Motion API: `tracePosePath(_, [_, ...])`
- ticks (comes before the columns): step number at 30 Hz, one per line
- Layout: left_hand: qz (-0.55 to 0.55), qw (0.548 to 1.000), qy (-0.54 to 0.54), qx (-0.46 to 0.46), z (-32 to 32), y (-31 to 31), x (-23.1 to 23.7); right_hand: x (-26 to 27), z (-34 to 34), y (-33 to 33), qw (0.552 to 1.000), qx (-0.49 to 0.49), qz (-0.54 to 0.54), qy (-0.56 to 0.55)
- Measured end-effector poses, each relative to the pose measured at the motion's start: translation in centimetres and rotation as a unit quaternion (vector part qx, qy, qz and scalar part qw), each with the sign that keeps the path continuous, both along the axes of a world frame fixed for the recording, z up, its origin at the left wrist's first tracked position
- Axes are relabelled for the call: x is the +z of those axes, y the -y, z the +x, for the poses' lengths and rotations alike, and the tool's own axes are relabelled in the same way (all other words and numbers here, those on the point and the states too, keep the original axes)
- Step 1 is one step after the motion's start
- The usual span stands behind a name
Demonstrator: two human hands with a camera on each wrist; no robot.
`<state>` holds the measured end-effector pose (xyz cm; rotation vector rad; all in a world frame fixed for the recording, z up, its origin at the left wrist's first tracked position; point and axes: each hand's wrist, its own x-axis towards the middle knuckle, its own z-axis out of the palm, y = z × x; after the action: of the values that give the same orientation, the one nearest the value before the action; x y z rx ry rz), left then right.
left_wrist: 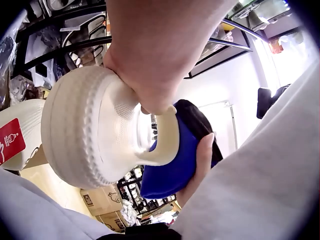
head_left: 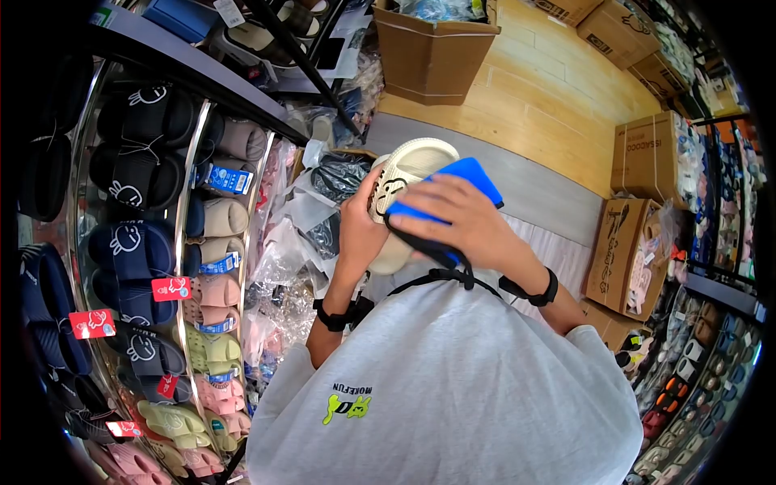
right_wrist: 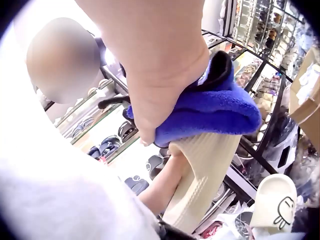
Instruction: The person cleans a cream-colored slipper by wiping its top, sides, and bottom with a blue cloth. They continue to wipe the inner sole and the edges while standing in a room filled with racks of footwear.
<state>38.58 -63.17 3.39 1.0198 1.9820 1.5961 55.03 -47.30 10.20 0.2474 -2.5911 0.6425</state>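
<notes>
My left hand [head_left: 361, 230] grips a cream slide slipper [head_left: 427, 152] by its side, in front of my body. The slipper has a black cartoon drawing on its strap, and a bumpy sole edge shows in the left wrist view. My right hand [head_left: 462, 217] holds a plush blue cloth [head_left: 478, 179] with black trim against the slipper, its fingers lying across the cloth. In the right wrist view the cloth [right_wrist: 215, 112] is folded over the slipper's end. A second cream slipper [right_wrist: 272, 200] with a drawing lies lower, a red tag [left_wrist: 11, 140] on it.
Racks of slippers [head_left: 137, 242] line the left side. Clear plastic bags [head_left: 283, 267] are heaped beside my left arm. An open cardboard box [head_left: 436, 56] stands ahead on the floor, and more boxes [head_left: 643, 158] are stacked at the right near shoe shelves [head_left: 703, 364].
</notes>
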Motion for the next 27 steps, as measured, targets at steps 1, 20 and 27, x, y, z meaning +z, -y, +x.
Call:
tracePosePath(1, [0.000, 1.000, 0.000, 0.001, 0.0, 0.1, -0.2, 0.3, 0.0, -0.4, 0.999, -0.044, -0.025, 0.009])
tracePosePath(20, [-0.010, 1.000, 0.024, -0.002, -0.1, -0.5, -0.2, 0.3, 0.0, -0.8, 0.998, -0.053, -0.042, -0.015])
tracePosePath(27, [-0.019, 1.000, 0.015, -0.018, -0.8, -0.3, 0.0, 0.3, 0.0, -1.7, 0.996, -0.059, -0.061, 0.008])
